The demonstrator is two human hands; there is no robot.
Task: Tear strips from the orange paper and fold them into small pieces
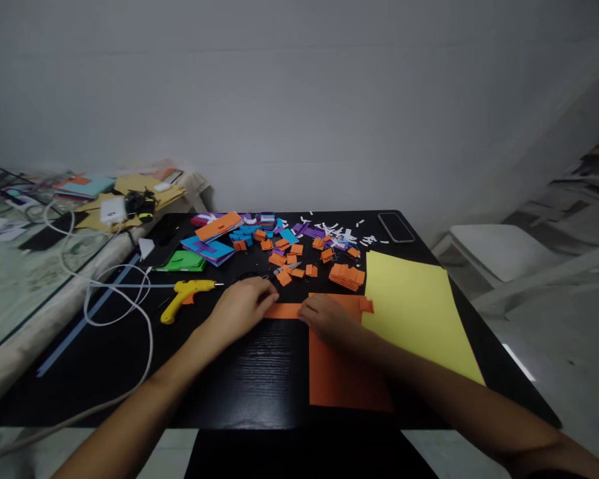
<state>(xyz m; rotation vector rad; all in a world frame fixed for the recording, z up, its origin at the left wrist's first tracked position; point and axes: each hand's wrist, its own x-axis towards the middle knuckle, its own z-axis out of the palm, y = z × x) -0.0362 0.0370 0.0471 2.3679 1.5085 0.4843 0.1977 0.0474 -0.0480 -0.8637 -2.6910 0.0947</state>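
Bare forearms reach over near edge of black, wood-grained worktop. At left I see yellow plastic glue gun, perhaps parked within reach. Left hand, fingers bent together, meets left end of flat orange strip; right hand, fingers bunched, covers strip farther right, likely steadying it. Pinching or pressing, I cannot tell. Beneath right hand, smooth orange sheet; rightmost, yellow paper.

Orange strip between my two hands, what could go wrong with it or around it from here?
The orange strip could crease if the left hand and right hand, both touching it, pull unevenly. The yellow glue gun points its nozzle toward the left hand and might burn it if hot, which I can't tell. The white cable runs close to the left forearm and could get snagged.
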